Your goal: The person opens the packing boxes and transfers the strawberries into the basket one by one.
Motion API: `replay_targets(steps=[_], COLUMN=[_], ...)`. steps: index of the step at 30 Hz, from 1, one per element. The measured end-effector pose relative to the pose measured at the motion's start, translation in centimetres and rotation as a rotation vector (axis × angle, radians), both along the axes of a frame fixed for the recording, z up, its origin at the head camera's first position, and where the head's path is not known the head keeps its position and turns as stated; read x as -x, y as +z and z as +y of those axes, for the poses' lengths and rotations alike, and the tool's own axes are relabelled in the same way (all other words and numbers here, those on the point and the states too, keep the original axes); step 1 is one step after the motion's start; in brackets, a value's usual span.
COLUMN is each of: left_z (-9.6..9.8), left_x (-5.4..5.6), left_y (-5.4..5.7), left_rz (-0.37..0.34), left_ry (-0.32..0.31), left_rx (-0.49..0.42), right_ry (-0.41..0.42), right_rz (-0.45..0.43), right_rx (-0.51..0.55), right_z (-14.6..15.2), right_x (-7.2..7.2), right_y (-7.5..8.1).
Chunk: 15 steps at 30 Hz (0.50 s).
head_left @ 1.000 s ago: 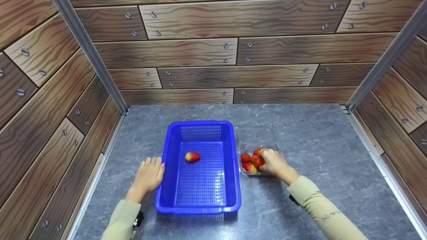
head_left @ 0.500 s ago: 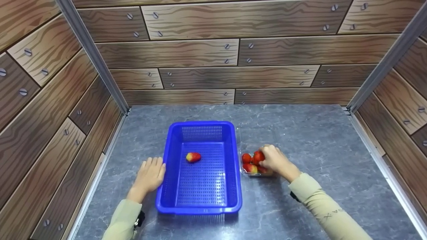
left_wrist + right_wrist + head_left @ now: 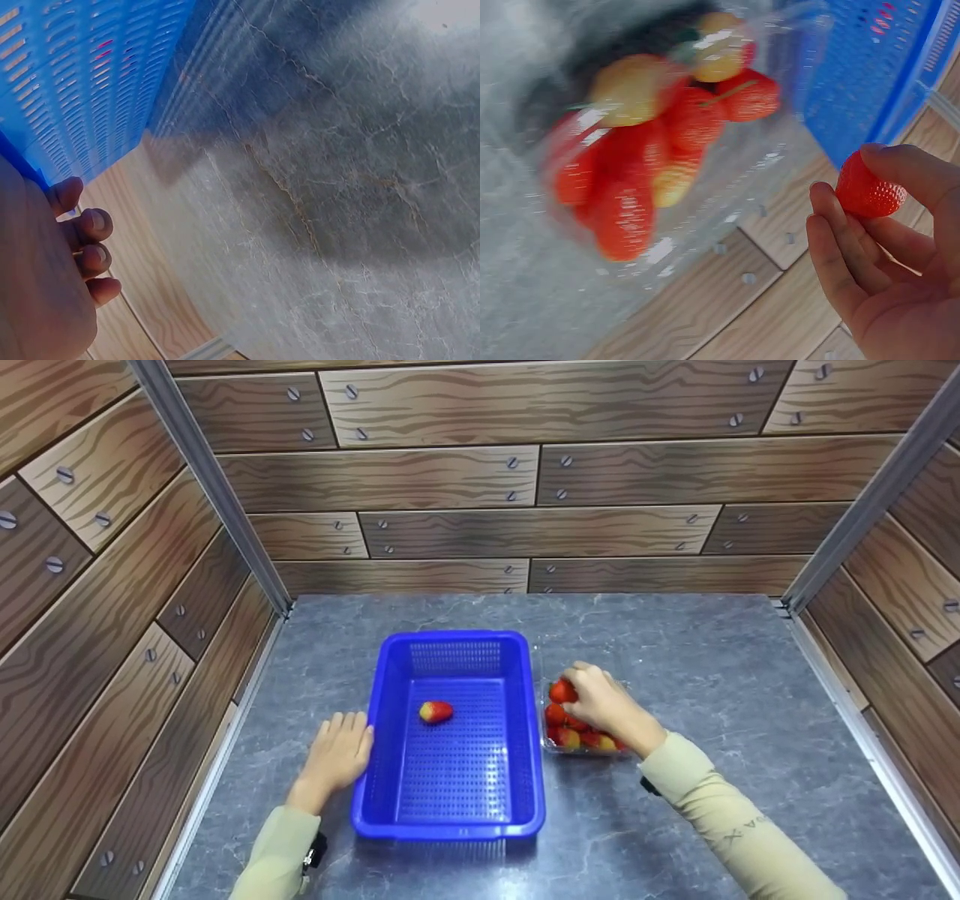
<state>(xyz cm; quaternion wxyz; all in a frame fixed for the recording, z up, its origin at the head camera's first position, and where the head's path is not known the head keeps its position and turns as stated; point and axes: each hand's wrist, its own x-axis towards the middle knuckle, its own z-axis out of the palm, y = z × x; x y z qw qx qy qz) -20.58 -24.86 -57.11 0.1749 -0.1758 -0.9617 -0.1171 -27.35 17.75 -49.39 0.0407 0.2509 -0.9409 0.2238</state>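
In the head view, my right hand (image 3: 606, 701) is raised over a clear plastic box (image 3: 553, 746) of strawberries. It pinches one red strawberry (image 3: 866, 187) between thumb and fingertips, apart from the others, as the right wrist view shows. Several red and yellow strawberries (image 3: 626, 210) lie in the box. My left hand (image 3: 337, 754) holds the left rim of a blue perforated plastic basket (image 3: 447, 831), its fingertips curled at the outer side in the left wrist view; the thumb is hidden there. A single red-and-yellow strawberry (image 3: 436, 712) lies on the basket floor.
The box stands close against the basket's right side, its transparent lid opened toward the back. Both are on a grey marbled tabletop (image 3: 720, 675). Wood-patterned walls (image 3: 450, 480) with metal corner rails (image 3: 217, 495) enclose the table on the left, back and right.
My right hand has picked a strawberry from the box and moved up and left toward the basket's right rim. The left hand and the basket stay in place.
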Motion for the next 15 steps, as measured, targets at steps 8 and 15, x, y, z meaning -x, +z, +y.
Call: replay_targets(steps=[8, 15], left_z=[0.1, 0.1], left_x=[0.1, -0.1], left_y=[0.1, 0.0], left_rz=[0.018, 0.0], left_ry=[0.004, 0.01], left_rx=[0.009, 0.001], right_ry=[0.045, 0.039], right_rz=[0.027, -0.002], right_rx=[0.029, 0.041], right_z=[-3.3, -6.4], right_x=[0.7, 1.2], right_y=[2.1, 3.1])
